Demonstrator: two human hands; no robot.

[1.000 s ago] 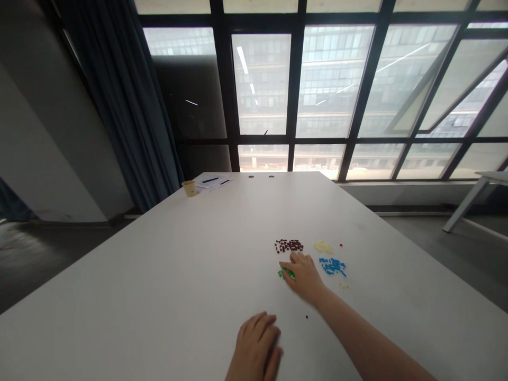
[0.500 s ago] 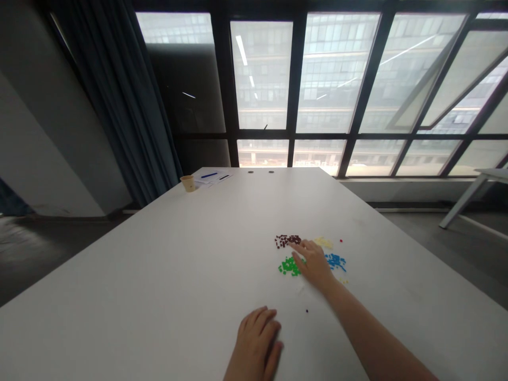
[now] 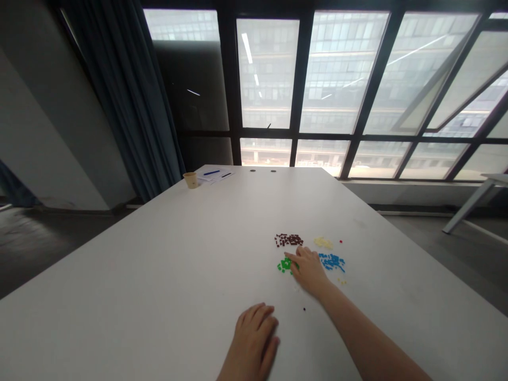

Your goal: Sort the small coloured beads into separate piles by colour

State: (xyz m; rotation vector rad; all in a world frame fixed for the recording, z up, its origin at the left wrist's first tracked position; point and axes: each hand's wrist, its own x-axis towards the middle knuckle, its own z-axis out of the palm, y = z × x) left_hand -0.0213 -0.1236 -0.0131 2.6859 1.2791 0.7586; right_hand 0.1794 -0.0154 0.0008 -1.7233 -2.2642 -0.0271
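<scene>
My right hand (image 3: 308, 270) reaches over the pile of small green pieces (image 3: 284, 264) and hides part of it. Its index finger is stretched out and the thumb sits apart from it; I see nothing held between them. Just beyond the fingertips lie dark brown pieces (image 3: 289, 240). Blue pieces (image 3: 332, 261) are scattered to the right of this hand, and pale yellow pieces (image 3: 323, 243) lie behind it. My left hand (image 3: 254, 336) rests on the white table (image 3: 170, 275), fingers loosely bent and holding nothing.
A single red piece (image 3: 340, 241) lies right of the pale yellow ones. A few yellow bits (image 3: 342, 281) lie below the blue pile, and a tiny dark piece (image 3: 304, 309) is between my hands. At the far left stand a paper cup (image 3: 191, 181) and papers with a blue pen (image 3: 211, 172).
My right hand has drawn back from the dark brown pieces and now covers part of the green pile. My left hand stays on the table; the whole view has shifted slightly.
</scene>
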